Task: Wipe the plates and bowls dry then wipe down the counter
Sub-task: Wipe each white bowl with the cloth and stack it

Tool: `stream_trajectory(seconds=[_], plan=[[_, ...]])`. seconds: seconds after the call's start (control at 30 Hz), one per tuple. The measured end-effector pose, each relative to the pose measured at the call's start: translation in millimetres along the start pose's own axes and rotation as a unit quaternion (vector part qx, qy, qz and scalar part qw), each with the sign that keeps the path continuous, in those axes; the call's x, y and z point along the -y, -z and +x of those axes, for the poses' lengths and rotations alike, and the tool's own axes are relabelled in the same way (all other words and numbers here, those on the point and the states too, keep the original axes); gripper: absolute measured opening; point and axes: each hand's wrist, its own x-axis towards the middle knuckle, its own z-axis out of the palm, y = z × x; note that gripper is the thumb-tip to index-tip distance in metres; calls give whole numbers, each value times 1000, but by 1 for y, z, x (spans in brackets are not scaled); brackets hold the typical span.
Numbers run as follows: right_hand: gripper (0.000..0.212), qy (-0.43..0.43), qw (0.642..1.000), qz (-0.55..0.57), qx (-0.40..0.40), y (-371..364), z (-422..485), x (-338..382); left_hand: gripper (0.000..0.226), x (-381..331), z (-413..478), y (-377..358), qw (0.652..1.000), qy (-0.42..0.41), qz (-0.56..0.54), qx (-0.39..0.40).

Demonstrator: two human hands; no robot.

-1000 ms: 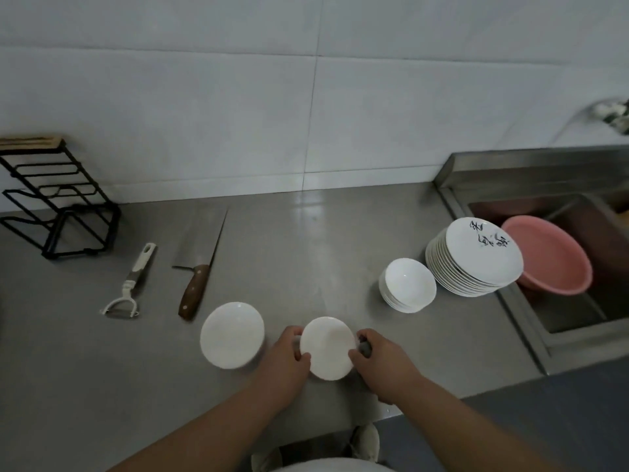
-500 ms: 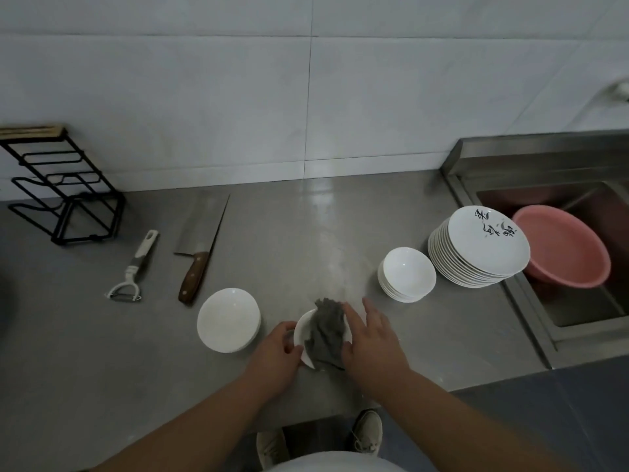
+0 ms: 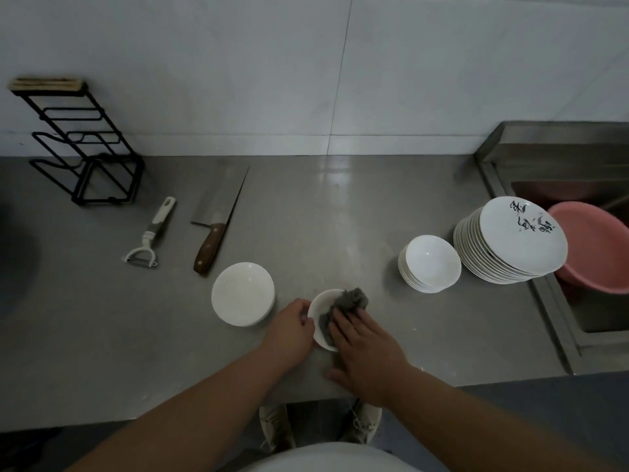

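A small white bowl stands near the counter's front edge. My left hand grips its left rim. A grey cloth lies bunched inside it, and my right hand presses flat on the cloth with straight fingers. To the left sits a stack of white bowls. A second stack of white bowls stands to the right, beside a tall stack of white plates whose top plate carries black writing.
The steel counter holds a cleaver, a white peeler and a black wire rack at the back left. A pink basin sits in the sink on the right. A tiled wall runs behind.
The bowl first showed its plain underside between both hands; now the grey cloth is in it and my right hand has slid over the cloth toward the left.
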Motion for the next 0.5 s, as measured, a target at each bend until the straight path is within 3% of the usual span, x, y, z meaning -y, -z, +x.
stream_trajectory(seconds=[0.13, 0.2, 0.37, 0.5], plan=[[70, 9, 994, -5, -111, 6, -2, -3, 22, 0, 1, 0, 1000, -3, 0, -5], [63, 17, 991, 0, -129, 4, -3, -12, 21, 1, 3, 1, 1000, -14, 6, -3], [88, 3, 999, -10, -45, -8, -8, -23, 22, 2, 8, 2, 1000, -21, -1, -5], [92, -3, 998, 6, -56, -7, -4, -22, 27, 2, 13, 6, 999, -26, -1, 25]])
